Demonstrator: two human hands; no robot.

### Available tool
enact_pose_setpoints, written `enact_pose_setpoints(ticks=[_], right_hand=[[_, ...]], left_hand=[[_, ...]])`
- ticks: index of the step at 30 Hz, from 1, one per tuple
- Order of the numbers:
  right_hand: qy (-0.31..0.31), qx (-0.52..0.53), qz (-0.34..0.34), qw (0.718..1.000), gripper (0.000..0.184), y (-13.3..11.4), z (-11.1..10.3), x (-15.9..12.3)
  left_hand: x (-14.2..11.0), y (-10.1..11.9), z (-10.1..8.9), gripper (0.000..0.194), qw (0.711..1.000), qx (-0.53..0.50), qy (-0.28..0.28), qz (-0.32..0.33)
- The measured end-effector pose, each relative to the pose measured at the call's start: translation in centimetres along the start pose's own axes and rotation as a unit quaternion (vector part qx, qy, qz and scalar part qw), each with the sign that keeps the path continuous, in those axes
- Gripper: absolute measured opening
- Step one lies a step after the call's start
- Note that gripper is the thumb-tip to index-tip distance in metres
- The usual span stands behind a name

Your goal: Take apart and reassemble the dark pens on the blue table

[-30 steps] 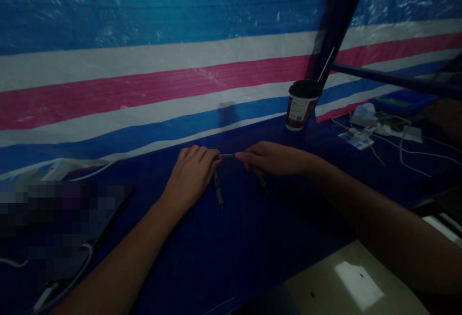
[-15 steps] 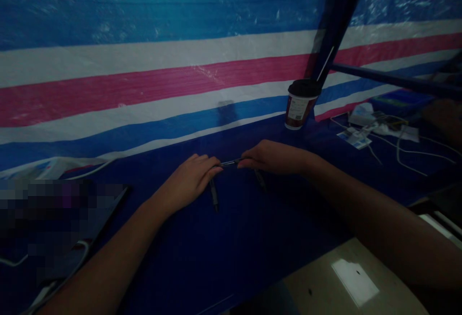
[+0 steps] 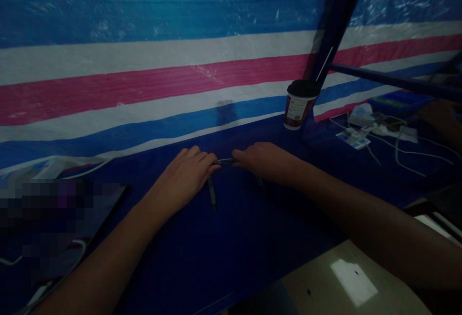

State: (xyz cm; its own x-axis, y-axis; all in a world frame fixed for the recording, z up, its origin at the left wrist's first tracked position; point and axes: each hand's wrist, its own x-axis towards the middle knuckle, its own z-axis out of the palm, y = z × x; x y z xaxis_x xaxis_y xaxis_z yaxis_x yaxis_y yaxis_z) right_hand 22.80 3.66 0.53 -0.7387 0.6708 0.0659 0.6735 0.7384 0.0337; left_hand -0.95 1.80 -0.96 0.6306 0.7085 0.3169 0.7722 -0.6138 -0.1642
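A slim dark pen (image 3: 225, 161) spans the gap between my two hands, lying nearly level above the blue table. My left hand (image 3: 191, 173) pinches its left end with closed fingers. Its other end is in the closed fingers of my right hand (image 3: 263, 161). Just below my left fingers a second pen (image 3: 212, 193) points toward me, its upper end hidden by the hand. Under my right hand a third dark pen-like piece (image 3: 260, 183) shows partly, dim against the table.
A lidded paper cup (image 3: 299, 108) stands at the back by a blue metal post (image 3: 334, 31). White cables and papers (image 3: 355, 137) lie to the right, near another person's hand (image 3: 438, 117). A blurred-out dark object (image 3: 104, 209) sits at left. Striped sheeting (image 3: 162, 84) hangs behind the table (image 3: 209, 252).
Both hands keep hold of the pen, which tilted slightly and levelled again. My left hand and the pen below it have shifted a little left. My right fingers have changed their grip slightly.
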Motion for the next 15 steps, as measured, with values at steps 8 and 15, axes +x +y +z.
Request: enact_pose_setpoints(ticks=[8, 15], right_hand=[[0.088, -0.034, -0.068, 0.993, 0.019, 0.7, 0.7, 0.6], [0.065, 0.318, -0.009, 0.946, 0.028, 2.5, 0.9, 0.4]], left_hand=[[-0.2, -1.0, -0.2, 0.051, 0.975, -0.206, -0.082, -0.033], [-0.1, -1.1, 1.5, 0.043, 0.986, -0.152, -0.023, -0.063]])
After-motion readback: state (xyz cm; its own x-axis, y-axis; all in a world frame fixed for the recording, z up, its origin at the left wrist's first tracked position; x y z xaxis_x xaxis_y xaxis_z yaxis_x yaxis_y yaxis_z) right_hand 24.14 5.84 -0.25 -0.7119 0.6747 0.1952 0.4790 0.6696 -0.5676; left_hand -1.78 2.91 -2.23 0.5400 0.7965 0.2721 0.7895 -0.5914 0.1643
